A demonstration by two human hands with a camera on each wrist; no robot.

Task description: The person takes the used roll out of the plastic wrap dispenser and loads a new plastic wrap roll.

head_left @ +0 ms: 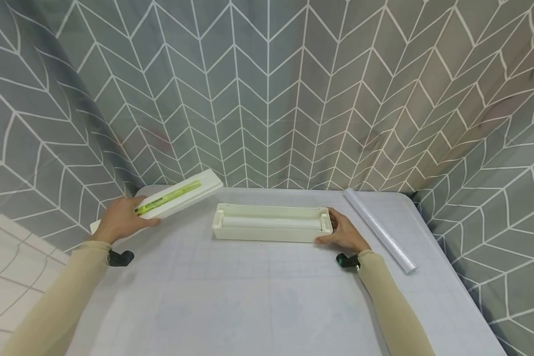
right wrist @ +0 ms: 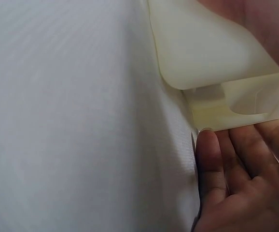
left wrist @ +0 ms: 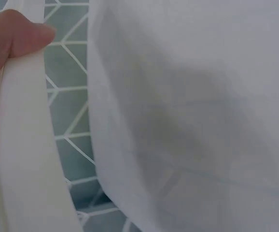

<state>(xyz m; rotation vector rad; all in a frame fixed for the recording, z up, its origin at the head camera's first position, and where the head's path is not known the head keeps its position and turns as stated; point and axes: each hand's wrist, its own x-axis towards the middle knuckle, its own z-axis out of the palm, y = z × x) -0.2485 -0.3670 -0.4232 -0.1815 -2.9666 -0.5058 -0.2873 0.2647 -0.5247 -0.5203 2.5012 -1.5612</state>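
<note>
My left hand grips a long white lid with a green label strip, holding it tilted over the table's back left corner. In the left wrist view, the thumb lies on the lid's pale side. At the middle of the table sits an open cream box, long and narrow, with a white roll lying along its inside. My right hand holds the box's right end, thumb at the front and fingers behind. In the right wrist view, the fingers curl at the box's edge.
A clear, shiny rolled sheet lies slanted on the table to the right of my right hand. The table has a white cloth. Grey curtains with a white zigzag pattern hang behind it and at both sides.
</note>
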